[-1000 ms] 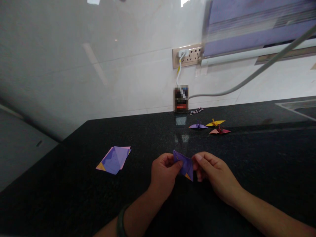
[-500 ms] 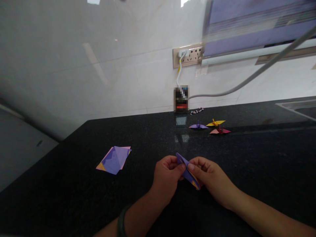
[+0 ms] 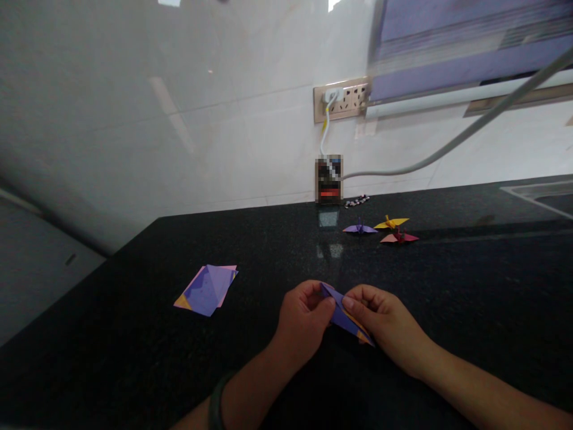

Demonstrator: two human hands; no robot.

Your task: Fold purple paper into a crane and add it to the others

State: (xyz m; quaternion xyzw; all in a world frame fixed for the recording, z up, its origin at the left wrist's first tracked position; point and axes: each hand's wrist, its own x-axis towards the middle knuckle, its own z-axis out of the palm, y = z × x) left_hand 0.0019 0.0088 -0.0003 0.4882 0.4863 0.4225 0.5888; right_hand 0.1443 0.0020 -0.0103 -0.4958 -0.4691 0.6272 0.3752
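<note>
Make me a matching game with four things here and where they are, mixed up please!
Things:
1. folded purple paper
2. stacked paper sheets
3. yellow crane
4. socket panel

Places:
A. on the wall
B. just behind the pink-and-red crane
C. pinched by the left hand and right hand
D. flat on the counter, left of both hands

Pairs: 1-C, 2-D, 3-B, 4-A
</note>
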